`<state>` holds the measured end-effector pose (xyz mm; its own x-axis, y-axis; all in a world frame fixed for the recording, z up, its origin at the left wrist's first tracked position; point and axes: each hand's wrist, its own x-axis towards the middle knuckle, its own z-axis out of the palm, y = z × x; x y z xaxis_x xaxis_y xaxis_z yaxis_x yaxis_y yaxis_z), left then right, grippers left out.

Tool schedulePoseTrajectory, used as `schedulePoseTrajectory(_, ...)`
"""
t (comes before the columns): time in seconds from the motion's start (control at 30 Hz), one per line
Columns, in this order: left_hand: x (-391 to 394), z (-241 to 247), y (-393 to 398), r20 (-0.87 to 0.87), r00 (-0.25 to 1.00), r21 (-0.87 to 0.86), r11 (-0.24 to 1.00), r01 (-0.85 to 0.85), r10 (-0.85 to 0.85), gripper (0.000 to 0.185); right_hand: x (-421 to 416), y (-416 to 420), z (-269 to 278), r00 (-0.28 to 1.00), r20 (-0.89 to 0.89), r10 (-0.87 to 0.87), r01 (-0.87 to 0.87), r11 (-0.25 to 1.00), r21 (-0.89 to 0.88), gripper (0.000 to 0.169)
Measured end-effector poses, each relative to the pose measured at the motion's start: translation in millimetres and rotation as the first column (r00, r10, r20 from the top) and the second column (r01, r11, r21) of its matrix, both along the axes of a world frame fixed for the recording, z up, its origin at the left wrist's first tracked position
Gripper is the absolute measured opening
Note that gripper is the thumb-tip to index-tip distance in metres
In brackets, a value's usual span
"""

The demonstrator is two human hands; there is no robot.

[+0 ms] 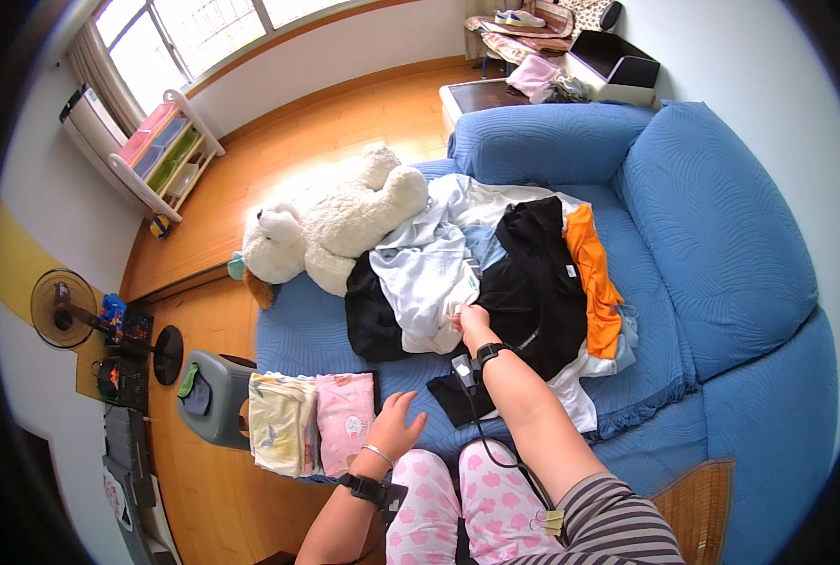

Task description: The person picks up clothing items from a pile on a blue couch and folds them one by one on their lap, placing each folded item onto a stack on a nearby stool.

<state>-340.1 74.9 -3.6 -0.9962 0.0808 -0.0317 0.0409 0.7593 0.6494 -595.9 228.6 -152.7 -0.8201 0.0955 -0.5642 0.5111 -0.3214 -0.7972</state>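
My right hand (471, 325) pinches the near edge of a pale blue-white garment (423, 272) on the sofa seat. Under and beside that garment lie black clothes (533, 282), with an orange garment (593, 275) along the pile's right side. My left hand (397, 422) hovers empty with its fingers apart, just right of the folded clothes. Those are a pink printed garment (344, 424) and a stack of cream printed cloth (281, 424), lying side by side at the sofa's front left.
A large white plush toy (349, 212) lies behind the pile on the blue sofa (716, 205). A grey plastic stool (215, 406) stands left of the folded stacks. Farther left is a standing fan (67, 307). A cable (487, 441) runs along my right forearm.
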Motion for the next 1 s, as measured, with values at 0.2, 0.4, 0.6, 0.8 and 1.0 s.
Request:
schedulePoseTrajectory(0.2, 27, -19, -38, 0.141, 0.962, 0.051, 0.968, -0.244, 0.235, 0.051, 98, -13, 36, 0.755, -0.475, 0.452, -0.239, 0.864, 0.442, 0.016)
schedulePoseTrajectory(0.4, 31, -29, 10, 0.063, 0.987, 0.129, 0.980, -0.155, 0.148, 0.069, 248, 42, 131, 0.400, -0.555, 0.729, -0.672, 0.646, 0.363, 0.018)
schedulePoseTrajectory(0.6, 35, -57, 41, 0.046, 0.950, 0.466, 0.835, -0.293, 0.308, 0.032, 253, 109, 153, 0.671, -0.550, 0.497, -0.460, 0.861, 0.216, 0.013)
schedulePoseTrajectory(0.8, 38, 62, 63, 0.234, 0.956, 0.819, 0.494, -0.291, 0.175, 0.029, 261, 141, 153, 0.793, -0.468, 0.389, -0.339, 0.921, 0.191, 0.032)
schedulePoseTrajectory(1.0, 48, 111, 70, 0.338, 0.934, 0.879, 0.317, -0.357, 0.114, 0.042, 302, 155, 178, 0.706, -0.382, 0.596, -0.432, 0.790, 0.435, 0.067)
